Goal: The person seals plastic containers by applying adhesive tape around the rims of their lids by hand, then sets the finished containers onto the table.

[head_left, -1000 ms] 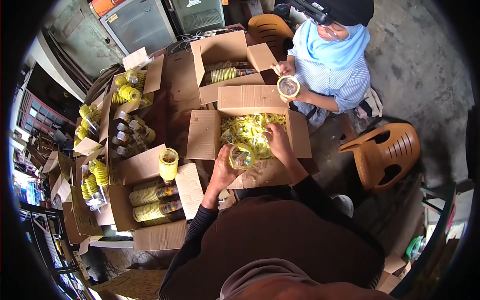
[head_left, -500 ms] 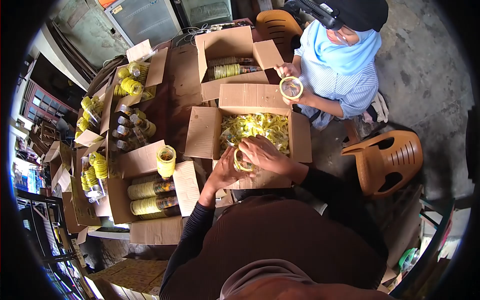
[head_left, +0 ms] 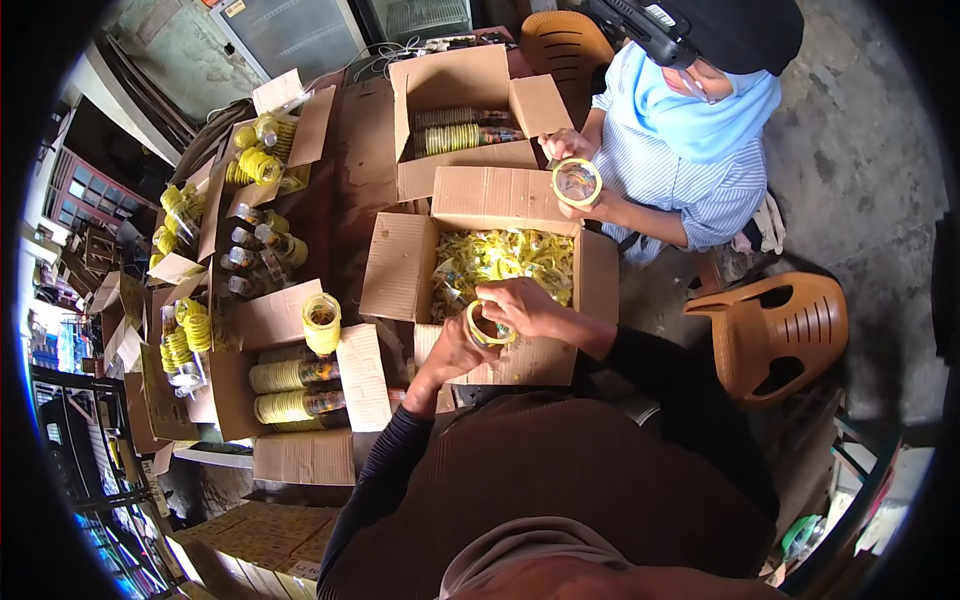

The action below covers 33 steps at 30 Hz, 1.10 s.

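A clear cup with a yellow rim [head_left: 491, 324] is held by my left hand [head_left: 458, 350], whose fingers wrap round its left side. My right hand [head_left: 522, 305] is at the cup's rim with its fingers pressed together; what they pinch, if anything, is too small to make out. Both hands are over the near edge of an open cardboard box [head_left: 397, 268] filled with yellow and clear plastic pieces [head_left: 508, 258]. A yellow-rimmed cup [head_left: 322, 325] stands on the left, by a box of stacked cups [head_left: 285, 407].
Across on the right, a co-worker [head_left: 690, 150] holds another yellow-rimmed cup [head_left: 577, 183]. A box with stacked cups [head_left: 450, 80] lies behind. Clear bottles [head_left: 265, 250] and more boxes fill the left. An orange chair [head_left: 780, 335] stands at right.
My right hand has moved from the plastic pieces to the cup's rim. The cup in my left hand has turned slightly. The view has shifted a little.
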{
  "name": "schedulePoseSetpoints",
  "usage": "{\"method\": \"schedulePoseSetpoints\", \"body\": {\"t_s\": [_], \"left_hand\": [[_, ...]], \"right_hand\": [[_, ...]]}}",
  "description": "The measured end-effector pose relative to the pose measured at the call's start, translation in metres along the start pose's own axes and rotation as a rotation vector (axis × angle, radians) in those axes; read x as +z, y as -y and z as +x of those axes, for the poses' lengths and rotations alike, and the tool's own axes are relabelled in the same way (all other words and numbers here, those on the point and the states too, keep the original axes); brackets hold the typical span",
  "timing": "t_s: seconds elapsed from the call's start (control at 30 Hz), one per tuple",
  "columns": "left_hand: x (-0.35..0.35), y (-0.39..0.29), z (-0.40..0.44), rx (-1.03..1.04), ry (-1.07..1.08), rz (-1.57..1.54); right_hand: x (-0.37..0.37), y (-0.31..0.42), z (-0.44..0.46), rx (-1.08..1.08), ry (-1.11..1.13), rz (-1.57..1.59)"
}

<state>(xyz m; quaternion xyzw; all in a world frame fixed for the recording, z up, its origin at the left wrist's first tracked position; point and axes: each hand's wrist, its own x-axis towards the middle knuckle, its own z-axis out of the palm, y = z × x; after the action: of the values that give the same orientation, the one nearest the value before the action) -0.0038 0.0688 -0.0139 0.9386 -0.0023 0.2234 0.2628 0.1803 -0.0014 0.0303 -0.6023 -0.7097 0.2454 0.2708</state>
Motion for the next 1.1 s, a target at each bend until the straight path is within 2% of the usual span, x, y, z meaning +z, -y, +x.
{"method": "schedulePoseSetpoints", "body": {"t_s": [0.07, 0.1, 0.13, 0.2, 0.27, 0.33, 0.4, 0.47, 0.53, 0.6, 0.63, 0.67, 0.77, 0.83, 1.0, 1.07, 1.1], "left_hand": [[0.012, -0.012, 0.006, -0.379, -0.218, -0.262], [0.011, -0.017, 0.008, -0.476, -0.176, -0.249], [0.017, -0.021, 0.007, -0.543, -0.182, -0.110], [0.020, -0.025, 0.011, -0.628, -0.247, -0.028], [0.025, -0.030, 0.012, -0.642, -0.281, 0.024], [0.025, -0.031, 0.014, -0.647, -0.307, 0.076], [0.026, -0.032, 0.015, -0.713, -0.376, 0.141], [0.021, -0.033, 0.003, -0.702, -0.417, 0.061], [0.009, -0.039, -0.002, -0.611, -0.463, 0.086], [0.004, -0.036, -0.006, -0.603, -0.493, 0.074], [0.002, -0.037, -0.011, -0.600, -0.502, 0.056], [0.000, -0.037, -0.016, -0.643, -0.432, -0.044], [0.023, -0.016, -0.041, -0.588, -0.409, 0.019], [0.004, -0.025, -0.031, -0.564, -0.398, 0.006], [-0.007, -0.016, -0.039, -0.520, -0.330, -0.003], [-0.009, -0.015, -0.037, -0.547, -0.336, 0.005], [-0.009, -0.014, -0.037, -0.558, -0.326, 0.026]], "right_hand": [[0.009, -0.007, 0.000, 0.014, -0.033, 0.068], [0.011, -0.008, 0.000, 0.152, -0.065, 0.151], [0.014, -0.012, 0.002, 0.290, -0.099, 0.230], [0.030, -0.039, 0.001, 0.223, -0.156, 0.188], [0.042, -0.047, 0.002, 0.113, -0.259, 0.104], [0.054, -0.053, 0.010, 0.130, -0.288, 0.136], [0.063, -0.051, 0.018, 0.428, -0.285, 0.254], [0.071, -0.071, 0.023, 0.549, -0.425, 0.321], [0.076, -0.124, 0.017, 0.661, -0.541, 0.198], [0.058, -0.110, 0.008, 0.672, -0.430, 0.199], [0.056, -0.101, 0.003, 0.597, -0.431, 0.139], [0.054, -0.091, 0.002, 0.584, -0.378, 0.110], [0.070, -0.091, -0.004, 0.625, -0.375, 0.257], [0.100, -0.110, -0.008, 0.260, -0.586, 0.211], [0.077, -0.030, -0.002, 0.212, -0.598, 0.025], [0.062, 0.000, 0.000, 0.229, -0.469, -0.099], [0.055, 0.010, 0.001, 0.197, -0.380, -0.060]]}}
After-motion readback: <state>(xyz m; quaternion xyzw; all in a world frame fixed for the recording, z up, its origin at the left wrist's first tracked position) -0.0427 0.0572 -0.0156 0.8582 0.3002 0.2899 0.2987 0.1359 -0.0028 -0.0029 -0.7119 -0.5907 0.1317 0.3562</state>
